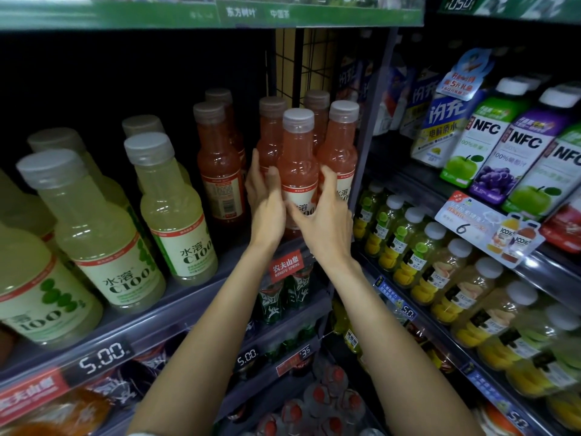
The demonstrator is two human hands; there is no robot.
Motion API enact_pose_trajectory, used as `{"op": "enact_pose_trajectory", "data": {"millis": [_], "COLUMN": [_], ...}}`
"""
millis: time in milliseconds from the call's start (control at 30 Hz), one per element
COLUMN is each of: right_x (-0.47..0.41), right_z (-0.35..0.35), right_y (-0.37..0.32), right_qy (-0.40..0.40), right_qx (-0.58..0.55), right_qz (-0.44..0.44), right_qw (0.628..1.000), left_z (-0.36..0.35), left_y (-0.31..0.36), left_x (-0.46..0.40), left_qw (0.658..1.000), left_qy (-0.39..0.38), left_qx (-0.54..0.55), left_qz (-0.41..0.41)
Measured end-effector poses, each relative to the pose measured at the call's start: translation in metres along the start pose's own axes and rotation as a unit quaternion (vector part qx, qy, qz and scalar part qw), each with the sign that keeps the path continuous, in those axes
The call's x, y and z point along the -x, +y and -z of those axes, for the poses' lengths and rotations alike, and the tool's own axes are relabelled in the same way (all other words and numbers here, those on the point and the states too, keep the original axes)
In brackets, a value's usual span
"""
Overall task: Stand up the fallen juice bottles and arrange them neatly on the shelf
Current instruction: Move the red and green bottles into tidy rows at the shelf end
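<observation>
At frame centre, the left hand point(263, 196) and right hand point(323, 215) both grasp one pink juice bottle point(298, 158). It stands upright on the shelf point(188, 297), cap up; smooth clear plastic, round. Behind it stand more pink bottles point(341, 143).

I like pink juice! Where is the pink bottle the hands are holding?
In the head view, the pink bottle stands upright at mid-shelf, between the left hand and right hand, in front of other pink bottles.
</observation>
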State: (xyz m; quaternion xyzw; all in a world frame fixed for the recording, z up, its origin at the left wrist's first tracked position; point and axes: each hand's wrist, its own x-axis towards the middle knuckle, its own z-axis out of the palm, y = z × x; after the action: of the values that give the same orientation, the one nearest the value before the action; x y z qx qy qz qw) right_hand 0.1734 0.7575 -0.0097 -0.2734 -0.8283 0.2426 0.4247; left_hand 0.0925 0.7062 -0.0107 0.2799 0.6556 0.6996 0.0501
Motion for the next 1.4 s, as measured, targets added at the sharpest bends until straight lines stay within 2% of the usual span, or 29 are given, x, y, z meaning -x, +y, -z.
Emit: {"op": "enact_pose_trajectory", "data": {"millis": [100, 167, 233, 267, 333, 400, 433, 500, 600, 700, 867, 967, 1067, 1133, 1233, 1400], "right_x": [0.005, 0.012, 0.02, 0.022, 0.018, 0.008, 0.002, -0.011, -0.031, -0.048, -0.041, -0.016, 0.015, 0.028, 0.033, 0.037], "right_z": [0.006, 0.014, 0.018, 0.017, 0.011, 0.0, -0.008, -0.024, -0.05, -0.066, -0.062, -0.038, -0.002, 0.024, 0.057, 0.079], "right_y": [0.0, -0.003, -0.013, -0.018, -0.031, -0.044, -0.052, -0.066, -0.084, -0.096, -0.097, -0.088, -0.071, -0.06, -0.043, -0.025], "right_qy": [-0.002, 0.048, 0.103, 0.108, 0.069, 0.02, -0.003, -0.049, -0.111, -0.174, -0.164, -0.11, -0.042, -0.005, 0.022, 0.02], "right_qx": [0.031, 0.034, -0.008, -0.037, -0.094, -0.106, -0.103, -0.084, -0.029, 0.02, 0.025, -0.016, -0.103, -0.148, -0.159, -0.139], "right_qz": [0.01, 0.037, 0.084, 0.114, 0.17, 0.187, 0.186, 0.178, 0.148, 0.044, 0.03, 0.031, 0.015, 0.003, -0.01, -0.015], "right_qw": [0.999, 0.998, 0.991, 0.987, 0.979, 0.976, 0.977, 0.979, 0.982, 0.983, 0.986, 0.993, 0.994, 0.989, 0.987, 0.99], "left_z": [0.006, 0.016, 0.032, 0.04, 0.058, 0.072, 0.082, 0.095, 0.107, 0.108, 0.107, 0.1, 0.087, 0.075, 0.055, 0.034], "left_y": [0.005, 0.014, 0.023, 0.026, 0.034, 0.038, 0.038, 0.037, 0.035, 0.031, 0.029, 0.032, 0.035, 0.038, 0.034, 0.007], "left_x": [0.012, 0.027, 0.046, 0.054, 0.067, 0.07, 0.07, 0.065, 0.064, 0.064, 0.069, 0.08, 0.083, 0.076, 0.05, -0.012], "left_qw": [1.0, 0.996, 0.981, 0.964, 0.912, 0.861, 0.842, 0.83, 0.826, 0.813, 0.822, 0.83, 0.843, 0.87, 0.911, 0.919], "left_qy": [0.003, 0.03, 0.083, 0.11, 0.167, 0.226, 0.254, 0.286, 0.271, 0.244, 0.245, 0.245, 0.208, 0.185, 0.168, 0.205], "left_qx": [-0.008, -0.015, -0.07, -0.108, -0.181, -0.247, -0.283, -0.333, -0.41, -0.459, -0.434, -0.349, -0.249, -0.199, -0.175, -0.254], "left_qz": [-0.028, -0.078, -0.162, -0.218, -0.328, -0.383, -0.383, -0.345, -0.275, -0.261, -0.276, -0.361, -0.43, -0.412, -0.333, -0.222]}}
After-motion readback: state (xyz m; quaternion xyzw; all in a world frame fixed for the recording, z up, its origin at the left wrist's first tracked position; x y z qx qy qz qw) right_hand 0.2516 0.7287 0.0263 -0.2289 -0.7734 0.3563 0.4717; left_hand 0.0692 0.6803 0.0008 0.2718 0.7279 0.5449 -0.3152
